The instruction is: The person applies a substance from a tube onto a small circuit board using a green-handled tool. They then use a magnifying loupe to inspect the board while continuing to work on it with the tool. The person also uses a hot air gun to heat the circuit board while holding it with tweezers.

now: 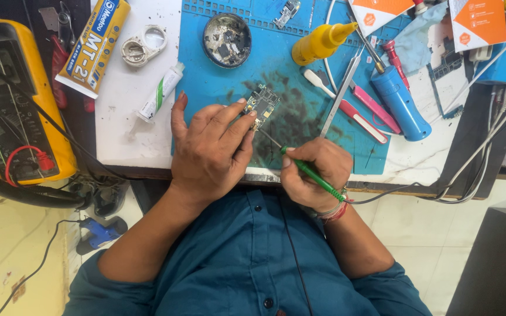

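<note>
I see the blue work mat (pixel 300 76) spread under both hands, the widest thing here, on a white bench top (pixel 127 117). Well off to the left of the grip sits a yellow multimeter (pixel 13 99) with red and black leads. Right of the grip lies a blue cylindrical tool (pixel 402 105), and beyond the grip stands a yellow squeeze bottle (pixel 318 44). A round dish of small parts (pixel 226 40) rests on the mat beyond the left hand.

My left hand (pixel 209 149) lies knuckles up, its fingertips pinching the small circuit board (pixel 262 104) by its near edge and holding it against the mat. My right hand (pixel 317 172) is closed in a pen grip around a green-handled probe (pixel 314 175); the thin metal tip (pixel 267 139) points toward the board and ends just beside its lower edge, right next to the left fingers. I cannot tell whether the tip touches the board.
</note>
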